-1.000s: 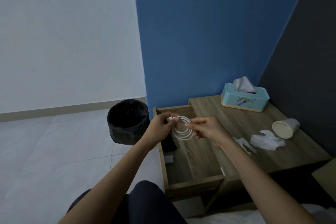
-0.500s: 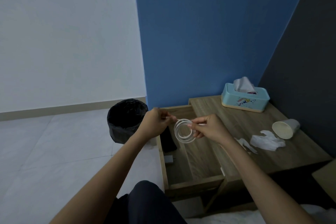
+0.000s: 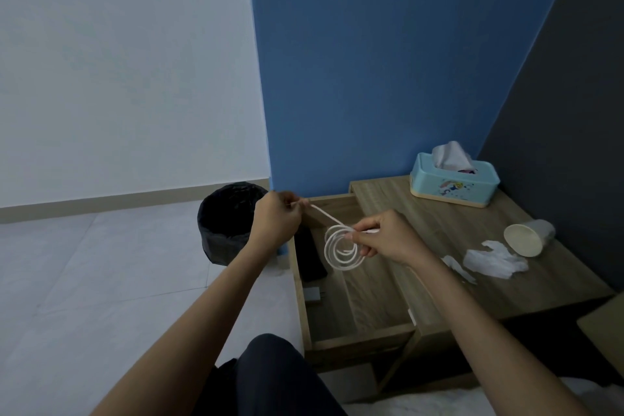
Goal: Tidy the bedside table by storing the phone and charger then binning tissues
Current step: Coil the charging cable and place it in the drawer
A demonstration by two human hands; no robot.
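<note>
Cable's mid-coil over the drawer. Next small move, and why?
Probably wind the cable's straight stretch, pinched by the left hand, onto the loops the right hand holds: it is not fully coiled yet, and the open drawer below already holds the phone and plug.

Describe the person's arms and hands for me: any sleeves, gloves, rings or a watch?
Both hands are bare: the left hand and right hand show no gloves, rings or watch. The left forearm and right forearm are uncovered to the picture's edge, no sleeves in view. Dark trousers cover the knee below.
</note>
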